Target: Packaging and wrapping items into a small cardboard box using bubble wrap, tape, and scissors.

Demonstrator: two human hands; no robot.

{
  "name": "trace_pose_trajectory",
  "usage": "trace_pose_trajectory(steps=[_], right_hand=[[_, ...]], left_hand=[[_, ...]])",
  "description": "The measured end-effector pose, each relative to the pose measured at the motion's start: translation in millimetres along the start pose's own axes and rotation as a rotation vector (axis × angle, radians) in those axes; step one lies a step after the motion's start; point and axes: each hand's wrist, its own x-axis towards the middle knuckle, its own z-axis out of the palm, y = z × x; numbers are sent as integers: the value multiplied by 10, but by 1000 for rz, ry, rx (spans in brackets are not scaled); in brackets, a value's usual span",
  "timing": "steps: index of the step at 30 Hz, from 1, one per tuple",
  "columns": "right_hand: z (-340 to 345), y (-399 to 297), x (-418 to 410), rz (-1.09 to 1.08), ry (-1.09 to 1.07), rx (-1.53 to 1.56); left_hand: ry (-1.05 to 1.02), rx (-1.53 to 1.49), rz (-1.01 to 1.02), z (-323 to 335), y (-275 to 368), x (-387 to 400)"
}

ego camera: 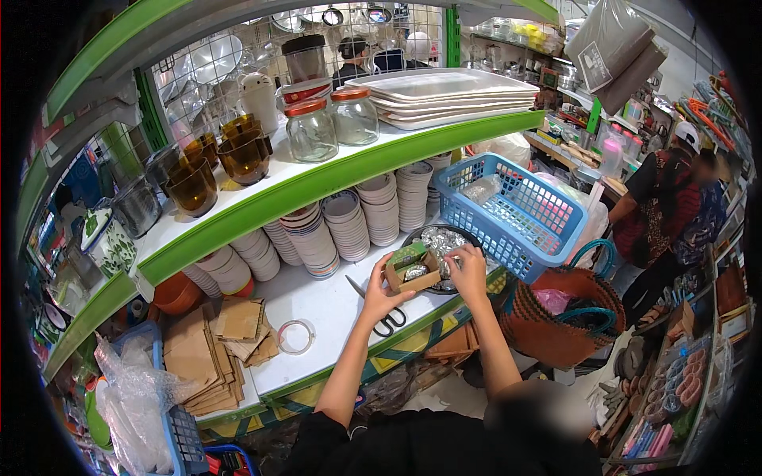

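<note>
My left hand holds a small open cardboard box with a green flap, tilted above the white shelf. Inside the box lies a silver foil-wrapped piece. Behind it, a round black tray bears several more silver foil pieces. My right hand is bent over the tray's right side, fingertips at the foil; whether they grip a piece is hidden. Black-handled scissors lie under my left wrist, partly covered. A roll of clear tape rests flat farther left.
Stacked white bowls line the back of the shelf. Flattened cardboard pieces lie left. A blue plastic basket stands right, above a woven bag. A green-edged upper shelf holds glass jars. People stand far right.
</note>
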Motion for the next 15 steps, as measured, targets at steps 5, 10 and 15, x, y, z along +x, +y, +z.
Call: trace_pose_trajectory(steps=[5,10,15], right_hand=[[-163,-501,72,-261,79,278],[63,-650,-32,-304,-78,62],[167,-704,-96,-339,-90,-30]], left_hand=[[-6,-20,-23,1,20,-6],[-26,-42,2,-7,22,1],[-24,-48,12,7,37,-8]])
